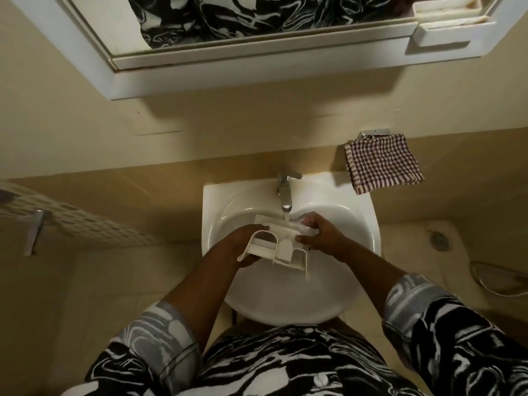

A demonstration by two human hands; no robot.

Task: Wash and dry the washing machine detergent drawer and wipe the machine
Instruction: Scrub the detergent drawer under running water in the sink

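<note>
The white detergent drawer (278, 247), with several compartments, is held over the white sink basin (288, 298). Water runs from the chrome tap (285, 192) onto the drawer's far end. My left hand (243, 244) grips the drawer's left side from underneath. My right hand (320, 232) holds its right side, fingers curled over the far end and thumb on the near edge.
A red-checked cloth (383, 164) hangs from a wall holder to the right of the sink. A white perforated basket (74, 221) juts in at the left. A mirror cabinet (257, 38) hangs above. The tiled floor at right has a drain (438, 240) and a hose (497, 281).
</note>
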